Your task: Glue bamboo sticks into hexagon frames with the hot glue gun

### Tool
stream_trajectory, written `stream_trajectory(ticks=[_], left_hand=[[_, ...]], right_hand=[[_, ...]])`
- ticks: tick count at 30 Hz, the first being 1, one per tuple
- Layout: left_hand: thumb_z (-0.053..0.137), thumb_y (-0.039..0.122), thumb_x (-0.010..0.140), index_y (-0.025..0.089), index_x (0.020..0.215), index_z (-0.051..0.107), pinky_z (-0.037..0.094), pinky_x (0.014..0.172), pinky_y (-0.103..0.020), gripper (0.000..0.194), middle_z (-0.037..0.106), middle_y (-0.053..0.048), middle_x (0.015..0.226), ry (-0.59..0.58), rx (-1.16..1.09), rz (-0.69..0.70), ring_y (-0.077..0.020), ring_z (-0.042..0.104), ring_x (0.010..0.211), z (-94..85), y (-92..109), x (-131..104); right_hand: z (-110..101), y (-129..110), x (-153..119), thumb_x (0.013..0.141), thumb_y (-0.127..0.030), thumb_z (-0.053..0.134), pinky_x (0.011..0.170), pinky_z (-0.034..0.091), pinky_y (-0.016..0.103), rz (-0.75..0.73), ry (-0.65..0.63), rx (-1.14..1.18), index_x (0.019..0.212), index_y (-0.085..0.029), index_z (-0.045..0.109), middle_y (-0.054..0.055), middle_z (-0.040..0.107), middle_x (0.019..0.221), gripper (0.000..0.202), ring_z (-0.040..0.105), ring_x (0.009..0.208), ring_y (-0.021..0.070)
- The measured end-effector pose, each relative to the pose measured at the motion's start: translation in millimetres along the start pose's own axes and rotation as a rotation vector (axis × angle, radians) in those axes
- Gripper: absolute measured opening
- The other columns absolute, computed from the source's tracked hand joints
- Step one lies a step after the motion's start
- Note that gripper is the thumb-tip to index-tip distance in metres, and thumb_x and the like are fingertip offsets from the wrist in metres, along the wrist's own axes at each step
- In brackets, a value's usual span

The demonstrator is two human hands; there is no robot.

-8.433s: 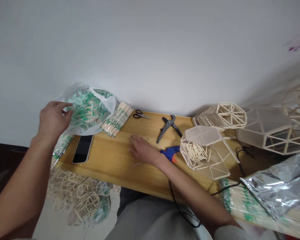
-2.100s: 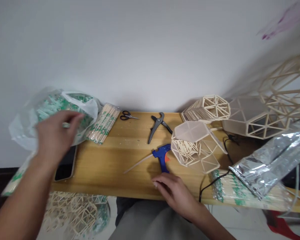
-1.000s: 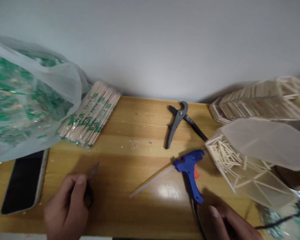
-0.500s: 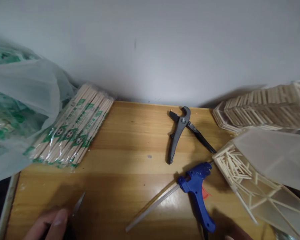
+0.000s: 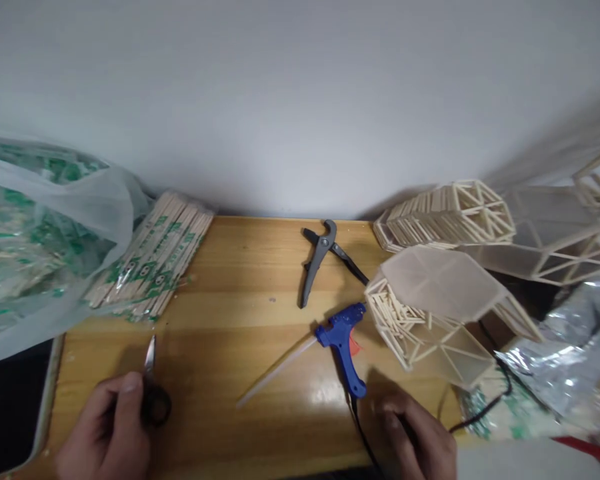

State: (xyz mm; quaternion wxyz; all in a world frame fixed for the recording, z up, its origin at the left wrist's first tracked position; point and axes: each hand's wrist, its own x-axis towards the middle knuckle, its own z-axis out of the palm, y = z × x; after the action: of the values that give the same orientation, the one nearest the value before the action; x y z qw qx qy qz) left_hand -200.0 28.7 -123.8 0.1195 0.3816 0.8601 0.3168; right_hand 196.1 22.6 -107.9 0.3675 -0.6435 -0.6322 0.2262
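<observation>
Left hand [image 5: 106,427] holds black-handled scissors [image 5: 151,373] near packaged wooden sticks [image 5: 153,260].

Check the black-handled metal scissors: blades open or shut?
Shut, as far as visible: the black-handled metal scissors at the left hand show one narrow silver outline tapering to a single tip.

So on my left I've got a white plastic bag [image 5: 85,203] stuffed with green-printed wrappers [image 5: 15,253], a packet of wooden sticks [image 5: 155,260] beside it and a dark-screened phone [image 5: 15,400]. Grey cutter [image 5: 317,263] lies splayed near the wall [image 5: 280,107]. Off to my right: stacked stick frames [image 5: 425,220], plus some crinkly silver foil [image 5: 577,353].
</observation>
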Motion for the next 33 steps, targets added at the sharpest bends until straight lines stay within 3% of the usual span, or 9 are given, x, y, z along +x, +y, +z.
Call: stream_trajectory(ticks=[4,7,10,14,17,20,25,29,33], left_hand=[[0.059,0.055,0.084,0.032,0.081,0.064,0.057,0.070,-0.041,0.024,0.071,0.001,0.073,0.033,-0.117,-0.045,-0.0284,0.070,0.074,-1.2,37,1],[0.066,0.056,0.077,0.028,0.089,0.064,0.054,0.071,-0.038,0.031,0.070,0.000,0.082,0.006,-0.116,-0.016,-0.0272,0.068,0.078,1.9,34,4],[0.074,0.056,0.073,0.026,0.088,0.058,0.049,0.066,-0.034,0.038,0.062,0.003,0.074,0.007,-0.100,-0.010,-0.0222,0.060,0.070,3.3,27,5],[0.079,0.056,0.071,0.026,0.084,0.054,0.045,0.061,-0.030,0.041,0.055,0.006,0.067,0.016,-0.096,0.037,-0.0186,0.054,0.063,2.1,32,3],[0.078,0.058,0.071,0.027,0.082,0.052,0.044,0.059,-0.030,0.042,0.055,0.006,0.064,0.020,-0.012,0.058,-0.0197,0.055,0.062,0.6,43,1],[0.069,0.058,0.075,0.027,0.081,0.052,0.041,0.059,-0.031,0.036,0.056,0.004,0.063,0.019,0.066,0.096,-0.0217,0.056,0.062,-0.7,53,0],[0.056,0.049,0.079,0.026,0.078,0.055,0.045,0.069,-0.035,0.024,0.065,-0.003,0.071,0.022,0.053,0.161,-0.0260,0.064,0.072,-2.7,56,-6],[0.054,0.046,0.080,0.025,0.087,0.061,0.049,0.075,-0.036,0.023,0.072,-0.005,0.083,0.040,0.002,0.178,-0.0273,0.069,0.083,-3.2,54,-8],[0.055,0.045,0.078,0.023,0.088,0.063,0.050,0.074,-0.034,0.025,0.070,-0.004,0.080,0.022,-0.072,0.194,-0.0245,0.068,0.078,2.4,63,-15]], right_hand=[[0,1,10,0.104,-0.031,0.060,0.059,0.054,0.026,-0.087,-0.067,0.117,0.089,-0.025,0.069,0.001,0.069,0.070,0.018,0.065,0.057,0.0174],[-11,-4,17,0.102,-0.034,0.065,0.053,0.051,0.023,0.011,-0.085,0.250,0.087,-0.023,0.067,0.000,0.066,0.068,0.018,0.064,0.055,0.0161],[-37,-9,19,0.100,-0.042,0.067,0.050,0.048,0.023,0.080,-0.076,0.305,0.078,-0.022,0.065,0.000,0.063,0.065,0.030,0.061,0.055,0.0158],[-80,-6,22,0.100,-0.044,0.069,0.052,0.045,0.023,0.058,0.058,0.244,0.072,-0.022,0.062,-0.002,0.058,0.062,0.036,0.054,0.055,0.0143],[-98,2,38,0.097,-0.050,0.073,0.063,0.051,0.026,0.135,0.210,0.235,0.081,-0.023,0.059,0.000,0.061,0.076,0.035,0.059,0.068,0.0163],[-98,10,65,0.087,-0.060,0.079,0.068,0.055,0.031,0.258,0.250,0.244,0.104,-0.024,0.058,0.005,0.067,0.099,0.045,0.066,0.082,0.0204],[-86,21,103,0.076,-0.065,0.079,0.067,0.058,0.037,0.361,0.090,0.280,0.135,-0.020,0.052,0.015,0.067,0.127,0.079,0.068,0.074,0.0205],[-81,28,119,0.067,-0.055,0.081,0.066,0.059,0.038,0.502,0.086,0.395,0.140,-0.021,0.053,0.016,0.070,0.129,0.086,0.072,0.075,0.0237],[-80,23,126,0.063,-0.042,0.079,0.072,0.060,0.039,0.595,0.007,0.517,0.127,-0.022,0.064,0.010,0.079,0.108,0.069,0.077,0.085,0.0295]])
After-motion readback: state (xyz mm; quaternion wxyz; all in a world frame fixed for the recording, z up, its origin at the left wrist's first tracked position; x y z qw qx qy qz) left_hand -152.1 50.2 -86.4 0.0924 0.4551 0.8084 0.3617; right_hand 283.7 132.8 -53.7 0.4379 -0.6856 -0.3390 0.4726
